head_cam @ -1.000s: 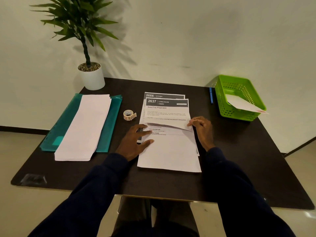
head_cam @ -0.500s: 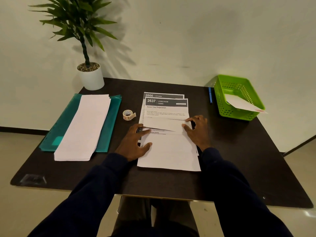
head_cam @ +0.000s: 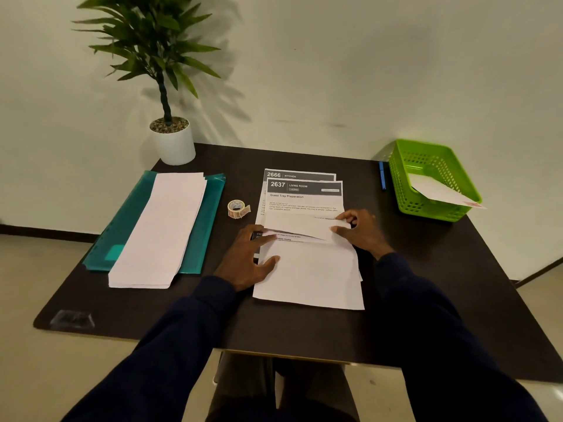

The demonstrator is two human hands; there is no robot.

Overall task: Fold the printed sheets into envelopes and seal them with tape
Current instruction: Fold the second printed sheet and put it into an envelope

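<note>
The top printed sheet [head_cam: 304,202], headed "2637 LIVING ROOM", lies at the table's centre with its near part folded up, blank back showing [head_cam: 310,275]. The folded edge [head_cam: 298,226] runs across the sheet's middle and stands slightly raised. My left hand [head_cam: 249,257] lies flat with fingers spread on the sheet's left side, pressing it down. My right hand [head_cam: 359,233] pinches the folded edge at its right end. Another sheet, "2666 KITCHEN" [head_cam: 300,175], lies underneath. A small tape roll [head_cam: 237,208] sits just left of the sheets.
A stack of long white envelopes [head_cam: 161,229] rests on a teal folder [head_cam: 128,226] at left. At the back right a green basket [head_cam: 432,159] holds one envelope [head_cam: 438,190], with a blue pen [head_cam: 381,175] beside it. A potted plant [head_cam: 173,144] stands back left.
The lifted folded edge was brought down onto the sheet. My right hand has shifted slightly along its right end and now pinches it. My left hand has stayed in place.
</note>
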